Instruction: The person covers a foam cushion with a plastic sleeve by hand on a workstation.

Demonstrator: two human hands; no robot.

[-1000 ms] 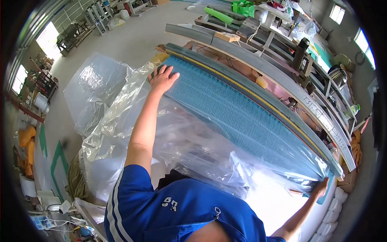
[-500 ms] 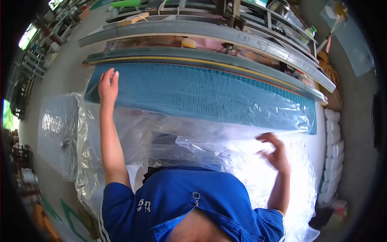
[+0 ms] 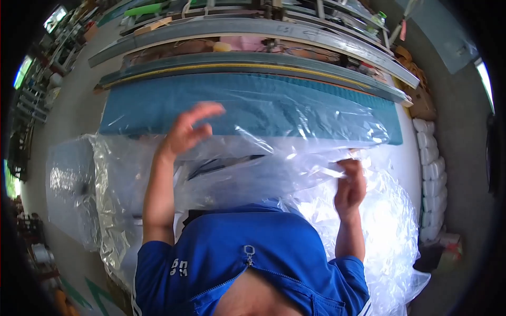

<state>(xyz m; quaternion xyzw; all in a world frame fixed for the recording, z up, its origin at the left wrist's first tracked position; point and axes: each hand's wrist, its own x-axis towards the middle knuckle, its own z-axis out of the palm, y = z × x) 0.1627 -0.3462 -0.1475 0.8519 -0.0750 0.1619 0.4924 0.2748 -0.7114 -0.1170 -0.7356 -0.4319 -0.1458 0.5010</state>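
Observation:
A long blue-green pleated fabric panel [image 3: 174, 108] lies across the work surface, with clear plastic film [image 3: 253, 179] over much of it and bunched towards my body. Over the panel's near edge, left of the middle, is my left hand [image 3: 184, 131]. Its thumb and fingers are apart, slightly blurred, and nothing shows between them. My right hand [image 3: 351, 189] is below the panel's right end, fingers curled and pressed together on the film, which stretches up and left from them. The fingertips are smeared by motion.
Behind the panel runs a metal rail with a yellow measuring tape [image 3: 221, 66]. A wider metal beam [image 3: 253, 27] lies beyond it. White wrapped bundles [image 3: 433, 179] are stacked at the right. Loose plastic sheeting [image 3: 68, 184] hangs at the left.
My left hand has moved right and nearer, away from the panel's left end. My right hand has closed on the film. The film has shifted and rippled across the panel.

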